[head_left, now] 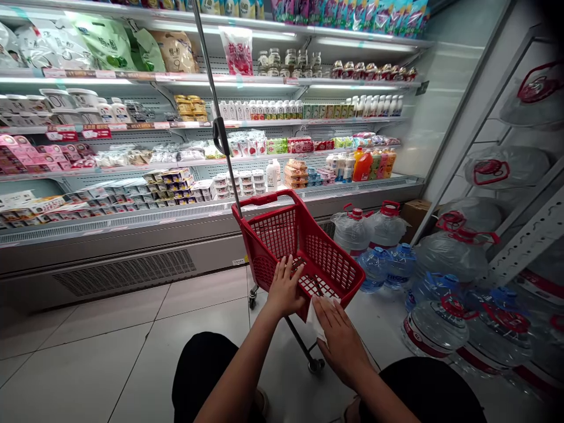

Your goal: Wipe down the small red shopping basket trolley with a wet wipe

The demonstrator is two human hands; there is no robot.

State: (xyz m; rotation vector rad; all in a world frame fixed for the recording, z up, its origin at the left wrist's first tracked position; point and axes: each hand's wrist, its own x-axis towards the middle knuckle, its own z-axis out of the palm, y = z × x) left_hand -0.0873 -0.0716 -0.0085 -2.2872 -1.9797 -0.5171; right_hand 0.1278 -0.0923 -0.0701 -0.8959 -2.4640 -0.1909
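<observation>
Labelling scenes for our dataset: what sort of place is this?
Most likely a supermarket's chilled section: a long, lit display case stocked with bottles and tubs, a red shopping basket on wheels, and large clear jugs grouped on the floor.

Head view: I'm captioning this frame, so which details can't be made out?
All in the head view:
White cloth or tissue: full shape, partly covered by the right hand.
Left hand: its palm, turned toward the red basket.
Pole: its top, cut off by the upper edge.
White shelf labels: print too small to read.
</observation>
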